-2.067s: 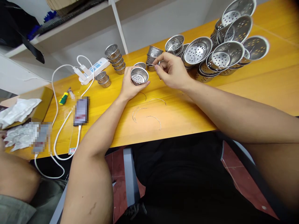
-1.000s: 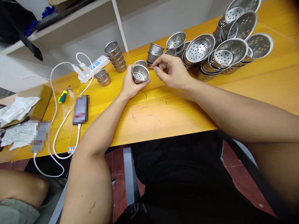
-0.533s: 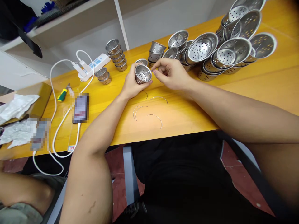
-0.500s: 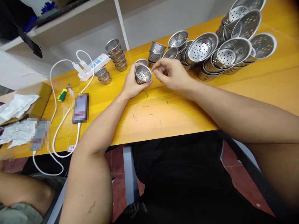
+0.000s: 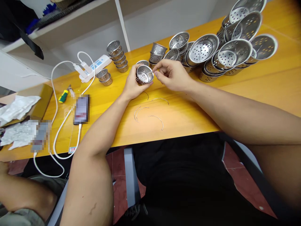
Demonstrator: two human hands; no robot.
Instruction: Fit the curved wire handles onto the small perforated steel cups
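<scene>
Steel cup (image 5: 143, 76) in L hand (image 5: 132, 84), grip curled; R hand (image 5: 173, 74) pinches wire (image 5: 150, 72), tbl edge (image 5: 164, 138) well apart.

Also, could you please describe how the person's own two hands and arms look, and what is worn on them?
The left hand and right hand wear no gloves. No watch or bracelet shows, nor any ring on the visible fingers. No sleeve covers the visible parts of the left arm or right arm.
</scene>
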